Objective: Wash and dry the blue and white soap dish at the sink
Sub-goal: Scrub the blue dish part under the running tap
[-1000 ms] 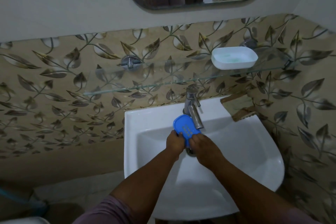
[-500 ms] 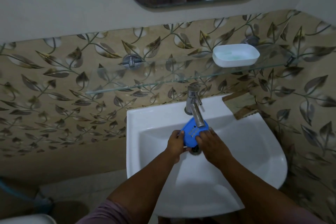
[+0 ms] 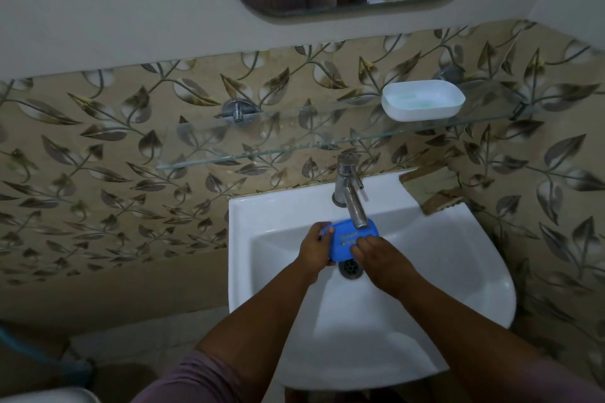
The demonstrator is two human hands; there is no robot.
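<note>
The blue tray (image 3: 355, 237) lies long axis across the sink (image 3: 458, 288) under the tap (image 3: 352, 203), its left end gripped by the left hand (image 3: 316, 247) while the right hand (image 3: 381, 258) presses curled fingertips on its near edge.

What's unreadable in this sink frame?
- Water flow: the faucet spout ends over the blue tray; no stream resolves in the dim head view.
- Left hand fingers: hidden behind the tray's edge.
- Right hand fingertips: blurred, contact unclear.
- White dish contents: greenish smear, too small.
</note>
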